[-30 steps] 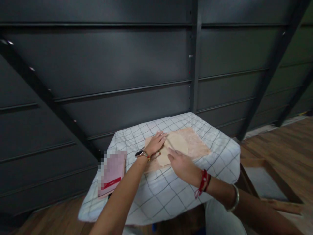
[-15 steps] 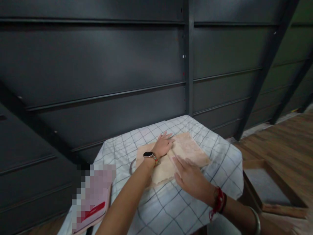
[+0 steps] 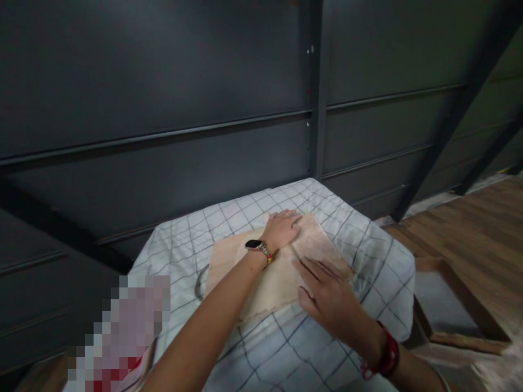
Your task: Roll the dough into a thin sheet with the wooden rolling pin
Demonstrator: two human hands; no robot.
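A piece of peach-coloured fabric [image 3: 281,277] lies flat on a white checked cloth [image 3: 229,223] that covers a small table. My left hand [image 3: 283,230] rests flat on the far edge of the fabric, fingers stretched out, with a dark watch on the wrist. My right hand [image 3: 327,294] lies flat on the near right part of the fabric, fingers spread, red threads round the wrist. A curved grey metal piece [image 3: 200,283] shows at the fabric's left edge, partly hidden under it.
A pink and red flat object [image 3: 122,337], blurred out, lies at the table's near left corner. Dark metal wall panels [image 3: 163,109] stand right behind the table. A wooden frame [image 3: 457,305] lies on the wood floor at the right.
The view has dropped and closed in. Both hands stay flat on the fabric; the left slid toward its far edge, the right toward its near right.
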